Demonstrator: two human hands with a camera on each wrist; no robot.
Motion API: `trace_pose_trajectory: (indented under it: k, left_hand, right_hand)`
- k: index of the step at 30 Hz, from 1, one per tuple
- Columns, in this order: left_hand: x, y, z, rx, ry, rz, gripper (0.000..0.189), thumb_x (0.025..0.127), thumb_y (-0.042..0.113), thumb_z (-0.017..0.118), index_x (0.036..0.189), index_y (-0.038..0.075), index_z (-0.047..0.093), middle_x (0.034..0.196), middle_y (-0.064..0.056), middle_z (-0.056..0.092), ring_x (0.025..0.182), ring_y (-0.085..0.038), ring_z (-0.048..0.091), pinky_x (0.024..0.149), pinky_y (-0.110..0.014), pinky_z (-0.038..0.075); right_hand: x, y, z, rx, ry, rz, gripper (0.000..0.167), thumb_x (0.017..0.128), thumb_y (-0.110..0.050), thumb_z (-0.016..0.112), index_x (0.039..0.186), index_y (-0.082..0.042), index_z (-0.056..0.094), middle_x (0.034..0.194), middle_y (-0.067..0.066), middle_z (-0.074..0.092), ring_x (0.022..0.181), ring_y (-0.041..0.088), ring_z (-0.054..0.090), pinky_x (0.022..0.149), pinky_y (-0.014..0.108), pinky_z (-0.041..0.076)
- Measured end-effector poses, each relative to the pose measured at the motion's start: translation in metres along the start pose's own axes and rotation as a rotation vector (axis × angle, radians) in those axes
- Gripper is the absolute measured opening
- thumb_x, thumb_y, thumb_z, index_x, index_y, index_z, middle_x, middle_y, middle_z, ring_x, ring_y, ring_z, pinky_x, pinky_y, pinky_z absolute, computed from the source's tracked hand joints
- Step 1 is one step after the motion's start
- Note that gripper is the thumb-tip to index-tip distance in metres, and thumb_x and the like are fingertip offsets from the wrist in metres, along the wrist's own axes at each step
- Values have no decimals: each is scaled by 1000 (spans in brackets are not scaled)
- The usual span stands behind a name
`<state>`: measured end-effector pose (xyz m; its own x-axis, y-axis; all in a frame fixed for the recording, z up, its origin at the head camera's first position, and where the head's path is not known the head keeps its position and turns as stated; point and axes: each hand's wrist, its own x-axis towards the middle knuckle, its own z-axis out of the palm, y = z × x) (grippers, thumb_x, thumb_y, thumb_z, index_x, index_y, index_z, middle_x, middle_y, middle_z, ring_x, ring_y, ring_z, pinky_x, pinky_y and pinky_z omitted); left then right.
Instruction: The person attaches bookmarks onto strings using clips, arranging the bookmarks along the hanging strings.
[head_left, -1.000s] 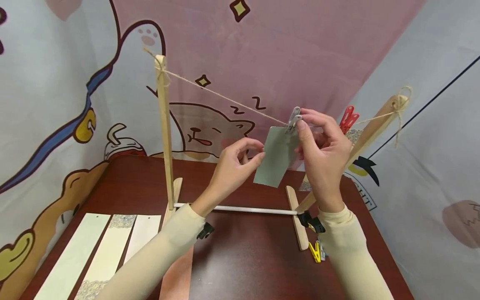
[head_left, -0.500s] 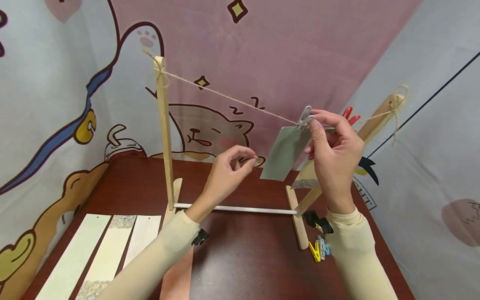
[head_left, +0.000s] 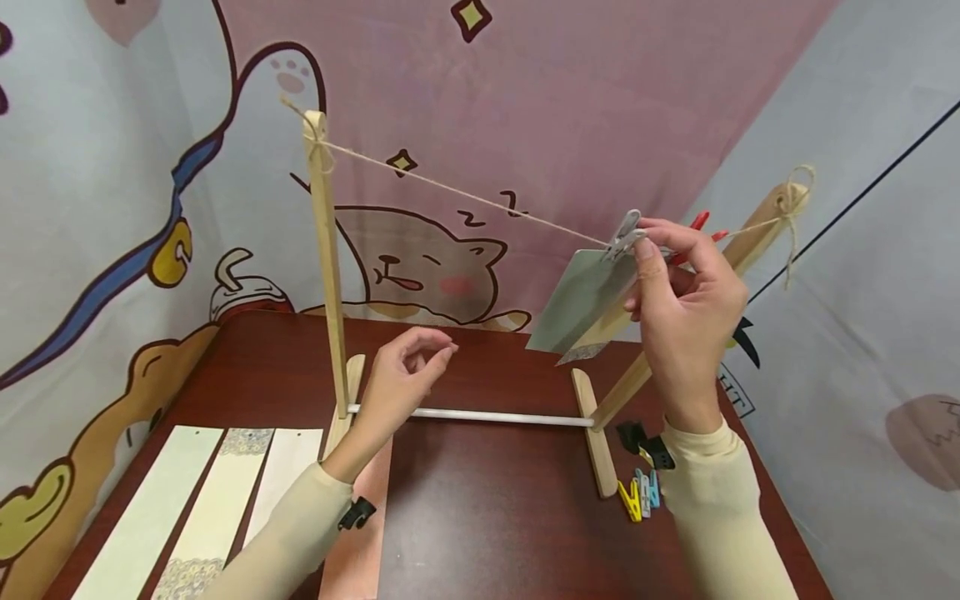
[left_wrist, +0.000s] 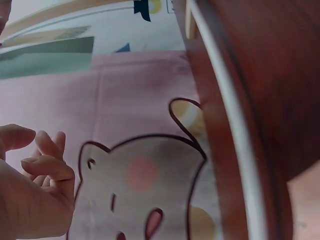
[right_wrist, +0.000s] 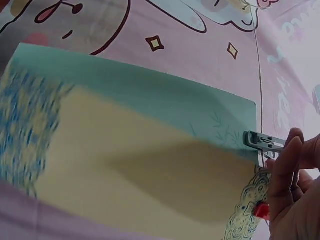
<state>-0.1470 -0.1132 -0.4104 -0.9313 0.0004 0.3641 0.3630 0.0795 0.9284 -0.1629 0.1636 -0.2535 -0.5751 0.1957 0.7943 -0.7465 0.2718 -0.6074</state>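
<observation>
Hanging from the string (head_left: 465,193) near its right end, the green card (head_left: 577,292) tilts, bearing faint leaf marks by its top edge, where the grey clothespin (head_left: 624,236) bites. Just behind it hangs a cream card (right_wrist: 150,165) with patterned ends. The right hand (head_left: 693,308), raised, pinches the grey clothespin's handles; the left hand (head_left: 397,371) hovers over the tabletop (head_left: 480,508), fingers loosely bent, free.
</observation>
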Motion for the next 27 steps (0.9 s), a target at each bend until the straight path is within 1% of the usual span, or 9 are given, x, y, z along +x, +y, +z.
trace_pose_trajectory:
  k: [3, 5, 7, 10, 13, 15, 18, 23, 27]
  left_hand:
    - [-12, -8, -11, -3, 19, -48, 13, 102, 6, 77, 115, 5, 77, 106, -8, 78, 58, -11, 46, 51, -21, 39]
    - [-19, -13, -18, 25, 27, -86, 13, 103, 8, 77, 115, 6, 77, 105, -8, 77, 59, -11, 45, 53, -22, 38]
    - [-26, -17, -26, 92, 36, -131, 14, 103, 13, 78, 116, 8, 77, 105, -6, 75, 62, -12, 45, 54, -23, 37]
    - [-36, -24, -38, 250, 49, -220, 20, 103, 18, 78, 121, 11, 75, 107, -7, 71, 66, -15, 49, 56, -26, 40]
    - [-48, -33, -49, 366, 57, -300, 26, 101, 17, 79, 125, 8, 73, 113, -11, 71, 70, -16, 53, 59, -29, 43]
    - [-55, -38, -56, 401, 55, -334, 30, 99, 14, 79, 126, 4, 70, 117, -16, 70, 71, -17, 55, 60, -30, 45]
    - [-65, -42, -65, 409, 52, -385, 31, 99, 14, 78, 127, 3, 68, 114, -16, 68, 68, -17, 54, 56, -31, 44]
    - [-79, -45, -70, 401, 38, -433, 33, 99, 14, 78, 127, 2, 65, 115, -17, 68, 60, -16, 56, 52, -31, 46]
    - [-90, -45, -73, 483, 52, -413, 35, 97, 14, 77, 127, -1, 66, 119, -21, 67, 69, -19, 55, 65, -36, 47]
  right_hand:
    - [-2, 0, -2, 20, 21, 2, 18, 103, -3, 74, 115, 9, 78, 111, 19, 76, 47, 9, 53, 50, 18, 47]
    - [-3, -1, -3, 43, 38, 1, 18, 102, -2, 74, 114, 10, 77, 111, 20, 76, 47, 9, 52, 50, 18, 47]
    - [-3, -2, -4, 74, 51, -2, 18, 101, -1, 74, 113, 11, 77, 111, 21, 76, 48, 9, 52, 50, 17, 47]
    - [-4, -4, -4, 110, 51, -12, 18, 100, 1, 74, 113, 13, 76, 112, 22, 76, 49, 10, 54, 51, 17, 47]
    - [-4, -6, -5, 147, 49, -16, 19, 100, 1, 74, 114, 15, 76, 113, 24, 76, 50, 10, 55, 51, 17, 47]
    - [-4, -6, -4, 180, 56, -15, 20, 100, 1, 74, 114, 15, 76, 113, 26, 75, 48, 10, 55, 51, 17, 47]
    - [-5, -4, -4, 221, 61, -10, 20, 99, 2, 73, 113, 16, 75, 112, 26, 76, 48, 10, 55, 51, 18, 47]
    - [-9, 2, -5, 263, 66, -10, 20, 99, 4, 71, 115, 16, 73, 104, 23, 76, 49, 12, 56, 52, 18, 48]
    - [-13, 6, -7, 288, 74, 4, 23, 99, 4, 69, 120, 12, 71, 103, 24, 76, 48, 12, 55, 51, 19, 48]
